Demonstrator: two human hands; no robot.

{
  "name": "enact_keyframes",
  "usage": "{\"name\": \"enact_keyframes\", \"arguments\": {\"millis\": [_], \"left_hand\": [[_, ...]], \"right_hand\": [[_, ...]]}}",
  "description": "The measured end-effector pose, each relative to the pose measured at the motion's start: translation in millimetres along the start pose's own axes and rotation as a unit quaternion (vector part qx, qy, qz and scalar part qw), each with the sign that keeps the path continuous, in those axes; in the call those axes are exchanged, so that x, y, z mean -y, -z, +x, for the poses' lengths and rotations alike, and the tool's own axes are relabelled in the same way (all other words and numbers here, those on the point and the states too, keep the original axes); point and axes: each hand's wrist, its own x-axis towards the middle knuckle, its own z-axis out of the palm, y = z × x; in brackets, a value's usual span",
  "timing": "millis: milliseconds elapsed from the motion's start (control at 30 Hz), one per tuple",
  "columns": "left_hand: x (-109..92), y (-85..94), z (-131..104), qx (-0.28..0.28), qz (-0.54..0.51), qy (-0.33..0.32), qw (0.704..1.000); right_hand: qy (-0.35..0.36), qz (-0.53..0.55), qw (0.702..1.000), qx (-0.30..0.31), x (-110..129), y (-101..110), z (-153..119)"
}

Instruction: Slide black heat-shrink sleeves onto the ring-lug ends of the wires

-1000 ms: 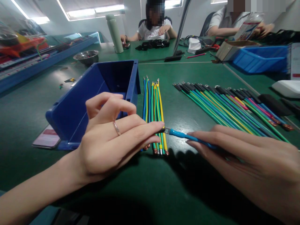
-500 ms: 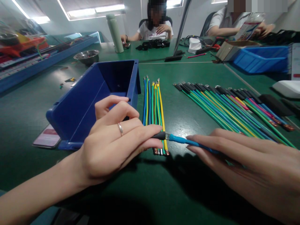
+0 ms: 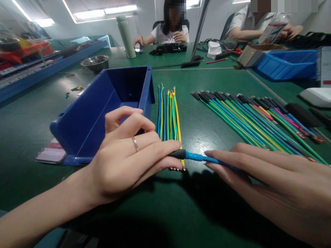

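Note:
Between thumb and forefinger, my left hand [image 3: 129, 155] pinches a short black sleeve [image 3: 179, 154], which looks like heat-shrink tubing. My right hand [image 3: 263, 182] grips a blue cable [image 3: 198, 156] just behind its end. The cable's tip sits inside the sleeve's mouth, and its metal terminal is hidden there. Behind my left fingers, a small row of blue, yellow and green-striped cables [image 3: 176, 120] lies on the table. Past my right hand is a larger fan of cables [image 3: 240, 113], many with black sleeves on their far ends.
A dark blue bin [image 3: 85, 113] stands at the left, beside a metal bowl [image 3: 95, 62]. Farther back are a pale green bottle [image 3: 126, 38], a lamp stand base [image 3: 190, 64], a cardboard box [image 3: 258, 55] and a lighter blue bin [image 3: 288, 63]. Two people sit across the green table.
The bare metal terminal that showed between sleeve and blue cable is now covered by the black sleeve. My left hand has shifted slightly right. A person opposite has lowered a hand slightly.

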Motion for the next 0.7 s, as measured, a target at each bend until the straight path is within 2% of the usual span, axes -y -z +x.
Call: {"name": "enact_keyframes", "arguments": {"millis": [67, 133, 367, 533, 600, 700], "left_hand": [[-0.6, -5.3, 0.1, -0.026, 0.0, -0.02, 0.999], [-0.6, -10.4, 0.0, -0.042, 0.005, -0.013, 0.999], [-0.2, -14.1, 0.0, -0.036, 0.04, -0.056, 0.997], [-2.0, -15.1, 0.6, -0.04, 0.036, -0.051, 0.997], [-2.6, -15.3, 1.7, -0.051, 0.034, -0.053, 0.997], [-4.2, -15.3, 3.3, -0.04, 0.03, -0.07, 0.996]], "right_hand": [[0.005, 0.004, 1.0, -0.014, -1.0, -2.1, 0.3], [0.009, 0.007, 1.0, -0.01, -1.0, -3.7, 2.8], [0.005, 0.028, 1.0, -0.007, 0.9, -2.5, 4.3], [0.002, 0.027, 1.0, -0.002, -0.2, -4.0, 0.3], [0.015, 0.025, 1.0, -0.011, -1.0, -5.1, 0.2], [0.047, 0.016, 0.998, -0.025, -2.1, -6.2, 2.1]]}}
